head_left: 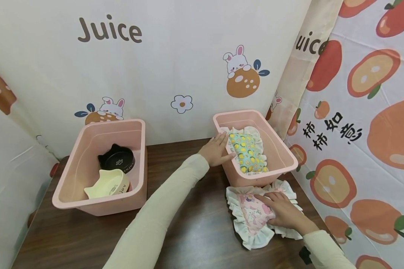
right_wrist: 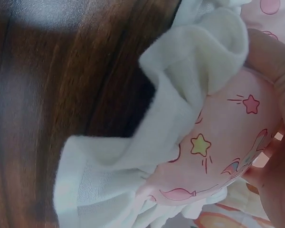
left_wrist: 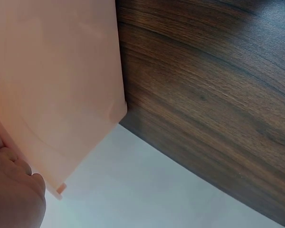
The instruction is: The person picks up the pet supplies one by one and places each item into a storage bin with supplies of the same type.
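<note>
A pink bin (head_left: 272,145) at the back right holds a small mint-green pillow (head_left: 247,151) with lemon print and a white frill. My left hand (head_left: 215,149) rests over the bin's left rim with straight fingers, at the pillow's edge. In front of that bin, a pink cartoon-print pillow (head_left: 254,213) with white ruffles lies on the table. My right hand (head_left: 282,211) grips its middle, thumb on one side. The right wrist view shows the pink pillow (right_wrist: 223,147) bulging beside the hand, its ruffle (right_wrist: 180,90) wavy; the fingers are partly hidden.
Another pink bin (head_left: 141,186) stands at the left, holding a black cat-eared bowl (head_left: 118,158) and a cream cat-eared bowl (head_left: 109,183). Both bins sit on a dark wooden table (head_left: 195,224). Printed cloth walls (head_left: 175,74) close off the back and sides.
</note>
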`<move>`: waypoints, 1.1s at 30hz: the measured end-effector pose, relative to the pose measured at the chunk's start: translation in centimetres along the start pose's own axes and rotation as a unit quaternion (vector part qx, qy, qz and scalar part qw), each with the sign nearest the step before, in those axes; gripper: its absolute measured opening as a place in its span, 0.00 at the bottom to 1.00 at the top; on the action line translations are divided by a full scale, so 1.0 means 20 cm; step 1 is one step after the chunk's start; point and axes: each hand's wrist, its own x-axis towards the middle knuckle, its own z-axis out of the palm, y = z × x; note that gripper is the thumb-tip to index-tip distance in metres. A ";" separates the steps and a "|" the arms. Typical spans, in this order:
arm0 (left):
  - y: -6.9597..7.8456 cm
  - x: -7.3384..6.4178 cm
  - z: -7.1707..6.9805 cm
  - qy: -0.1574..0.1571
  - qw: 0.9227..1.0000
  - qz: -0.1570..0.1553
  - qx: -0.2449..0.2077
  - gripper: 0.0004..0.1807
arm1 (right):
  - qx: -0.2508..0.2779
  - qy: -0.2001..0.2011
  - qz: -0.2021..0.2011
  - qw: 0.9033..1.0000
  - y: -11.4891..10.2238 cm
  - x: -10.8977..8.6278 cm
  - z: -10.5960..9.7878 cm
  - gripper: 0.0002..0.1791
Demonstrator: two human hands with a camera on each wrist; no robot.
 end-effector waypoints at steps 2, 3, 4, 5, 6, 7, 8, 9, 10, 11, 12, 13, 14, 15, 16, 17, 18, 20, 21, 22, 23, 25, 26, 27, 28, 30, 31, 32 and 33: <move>0.00 0.00 0.00 0.002 1.000 0.000 0.003 0.48 | -0.003 0.008 -0.004 1.000 -0.01 -0.01 -0.02 0.53; 0.00 0.00 0.00 0.003 1.000 0.000 0.003 0.48 | -0.002 0.013 -0.005 1.000 -0.01 -0.02 -0.03 0.53; 0.00 0.00 0.00 0.003 1.000 0.001 0.004 0.48 | -0.003 0.018 -0.007 1.000 -0.01 -0.03 -0.05 0.53; 0.00 0.00 0.00 0.002 1.000 0.000 0.004 0.48 | -0.005 0.024 -0.009 1.000 -0.01 -0.03 -0.06 0.53; 0.00 0.00 0.00 0.003 1.000 0.000 0.004 0.49 | -0.007 0.029 -0.012 0.999 -0.02 -0.04 -0.08 0.53; 0.00 0.00 0.00 0.001 1.000 -0.002 0.005 0.48 | -0.007 0.035 -0.013 0.999 -0.02 -0.05 -0.10 0.53; 0.00 0.00 0.00 0.001 1.000 -0.003 0.004 0.49 | -0.009 0.041 -0.015 0.999 -0.03 -0.06 -0.11 0.53; 0.00 0.00 0.00 0.002 1.000 -0.004 0.004 0.49 | -0.012 0.047 -0.017 0.999 -0.03 -0.06 -0.13 0.53; 0.00 0.00 0.00 0.003 1.000 -0.005 0.003 0.49 | -0.017 0.052 -0.019 0.998 -0.04 -0.07 -0.15 0.54; 0.00 0.00 0.00 0.004 1.000 -0.006 0.003 0.49 | -0.020 0.056 -0.021 0.998 -0.04 -0.08 -0.17 0.54; -0.01 0.00 0.00 0.005 1.000 -0.006 0.002 0.49 | -0.023 0.061 -0.023 0.998 -0.04 -0.08 -0.19 0.54; 0.00 0.00 0.00 0.004 1.000 -0.008 0.002 0.49 | -0.025 0.064 -0.023 0.997 -0.05 -0.09 -0.20 0.54; -0.01 0.00 0.00 0.004 1.000 -0.008 0.002 0.49 | -0.027 0.067 -0.024 0.997 -0.06 -0.10 -0.22 0.55; -0.01 0.01 0.00 0.004 1.000 -0.007 0.003 0.49 | -0.027 0.070 -0.024 0.997 -0.07 -0.11 -0.24 0.55; -0.01 0.01 0.00 0.003 1.000 -0.006 0.004 0.49 | -0.027 0.071 -0.023 0.997 -0.07 -0.11 -0.26 0.55; -0.01 0.01 0.00 0.003 1.000 -0.005 0.003 0.49 | -0.027 0.072 -0.021 0.997 -0.08 -0.12 -0.28 0.56; -0.01 0.01 0.01 0.002 1.000 -0.005 0.003 0.49 | -0.027 0.071 -0.019 0.997 -0.09 -0.13 -0.30 0.56; -0.01 0.01 0.01 0.001 1.000 -0.005 0.004 0.49 | -0.026 0.069 -0.016 0.997 -0.12 -0.14 -0.33 0.57; -0.01 0.01 0.01 0.000 1.000 -0.005 0.003 0.49 | -0.027 0.069 -0.014 0.997 -0.13 -0.15 -0.35 0.57; -0.01 0.01 0.01 0.000 1.000 -0.006 0.002 0.49 | -0.028 0.068 -0.014 0.997 -0.14 -0.16 -0.37 0.58; -0.01 0.01 0.01 0.000 1.000 -0.005 0.001 0.49 | -0.029 0.069 -0.013 0.997 -0.15 -0.16 -0.39 0.58; -0.01 0.01 0.01 -0.001 1.000 -0.005 0.002 0.49 | -0.027 0.075 -0.016 0.997 -0.17 -0.17 -0.42 0.58; -0.01 0.01 0.01 -0.001 1.000 -0.004 0.003 0.49 | -0.025 0.078 -0.017 0.996 -0.18 -0.18 -0.44 0.58; -0.01 0.01 0.01 -0.002 1.000 -0.002 0.002 0.48 | -0.025 0.082 -0.017 0.996 -0.19 -0.18 -0.46 0.58; -0.01 0.01 0.00 -0.002 1.000 0.000 0.004 0.48 | -0.024 0.086 -0.018 0.996 -0.20 -0.18 -0.48 0.57; -0.01 0.00 0.00 -0.002 1.000 0.002 0.004 0.48 | -0.021 0.096 -0.021 0.995 -0.21 -0.18 -0.51 0.57; -0.01 0.00 0.00 -0.001 1.000 0.003 0.004 0.48 | -0.018 0.102 -0.023 0.994 -0.22 -0.18 -0.53 0.57; 0.00 0.00 0.00 -0.002 1.000 0.003 0.004 0.48 | -0.016 0.108 -0.026 0.994 -0.22 -0.17 -0.54 0.56; 0.00 0.00 0.00 -0.002 1.000 0.004 0.002 0.48 | -0.012 0.116 -0.030 0.993 -0.22 -0.17 -0.56 0.56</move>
